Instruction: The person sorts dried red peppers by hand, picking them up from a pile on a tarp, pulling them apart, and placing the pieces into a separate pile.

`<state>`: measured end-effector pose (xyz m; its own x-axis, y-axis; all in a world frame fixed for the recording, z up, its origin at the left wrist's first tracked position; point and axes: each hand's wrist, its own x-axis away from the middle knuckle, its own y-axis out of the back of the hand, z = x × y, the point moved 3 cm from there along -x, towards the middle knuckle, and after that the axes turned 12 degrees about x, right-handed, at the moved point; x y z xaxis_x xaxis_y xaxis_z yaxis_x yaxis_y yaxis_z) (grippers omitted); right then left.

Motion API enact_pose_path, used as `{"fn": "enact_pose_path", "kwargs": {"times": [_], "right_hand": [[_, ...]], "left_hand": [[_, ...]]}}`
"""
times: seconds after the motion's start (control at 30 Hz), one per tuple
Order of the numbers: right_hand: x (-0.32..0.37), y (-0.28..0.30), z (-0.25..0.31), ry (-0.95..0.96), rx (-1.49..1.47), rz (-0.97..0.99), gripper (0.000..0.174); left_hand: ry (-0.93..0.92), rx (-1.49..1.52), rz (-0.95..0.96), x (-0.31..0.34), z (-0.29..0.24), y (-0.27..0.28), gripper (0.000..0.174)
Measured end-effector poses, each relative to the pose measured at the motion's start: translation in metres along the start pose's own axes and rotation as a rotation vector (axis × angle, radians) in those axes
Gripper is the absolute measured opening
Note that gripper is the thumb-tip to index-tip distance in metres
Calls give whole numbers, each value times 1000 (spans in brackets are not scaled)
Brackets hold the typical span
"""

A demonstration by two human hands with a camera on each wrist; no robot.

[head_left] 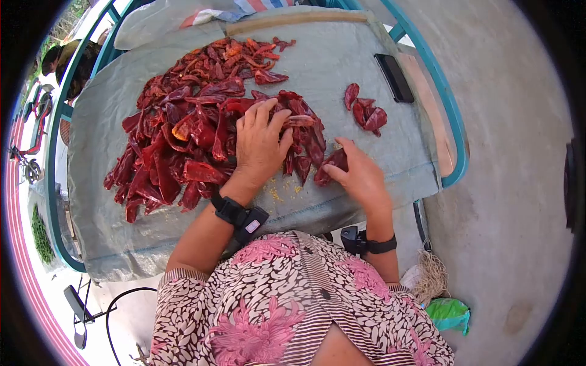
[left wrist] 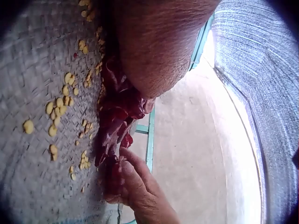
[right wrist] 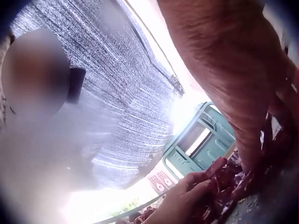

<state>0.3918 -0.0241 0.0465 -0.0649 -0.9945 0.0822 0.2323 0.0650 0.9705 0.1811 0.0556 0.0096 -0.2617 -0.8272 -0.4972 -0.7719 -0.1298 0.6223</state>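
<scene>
In our right hand (head_left: 362, 177) we pinch a dark red pepper (head_left: 337, 162) between thumb and fingers, at the right edge of a large pile of red peppers (head_left: 162, 160). Our left hand (head_left: 260, 141) rests on that pile, its fingers bent — we cannot tell whether they grip anything. Yellow seeds (left wrist: 59, 102) lie scattered on the grey sheet (head_left: 329, 55); a smaller pepper cluster (head_left: 374, 119) lies beyond the right hand — near a black phone (head_left: 395, 77).
</scene>
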Motion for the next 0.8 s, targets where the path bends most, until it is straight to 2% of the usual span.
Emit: {"fn": "enact_pose_path", "kwargs": {"times": [0.1, 0.2, 0.3, 0.4, 0.5, 0.6, 0.7, 0.8], "right_hand": [[0, -2, 3, 61, -103, 8, 58], [-4, 26, 2, -66, -166, 180, 57], [-15, 44, -7, -179, -302, 52, 51], [-28, 47, -18, -71, -95, -364, 45], [-36, 46, -17, -66, -38, -528, 37], [-45, 26, -9, -36, -113, -436, 35], [-48, 14, 21, -67, -18, -256, 35], [-56, -13, 24, 18, 55, -210, 37]], "left_hand": [[2, 8, 2, 0, 0, -1, 42], [-8, 2, -4, 0, 2, -2, 41], [-7, -3, -3, 0, 2, -2, 40], [0, -8, 0, 0, 1, -2, 40], [-5, -2, -9, 0, 3, -3, 39], [-3, 2, -11, 0, 2, -2, 39], [-2, 10, -8, 0, 2, -3, 38], [1, 9, -8, 1, 2, -4, 38]]}}
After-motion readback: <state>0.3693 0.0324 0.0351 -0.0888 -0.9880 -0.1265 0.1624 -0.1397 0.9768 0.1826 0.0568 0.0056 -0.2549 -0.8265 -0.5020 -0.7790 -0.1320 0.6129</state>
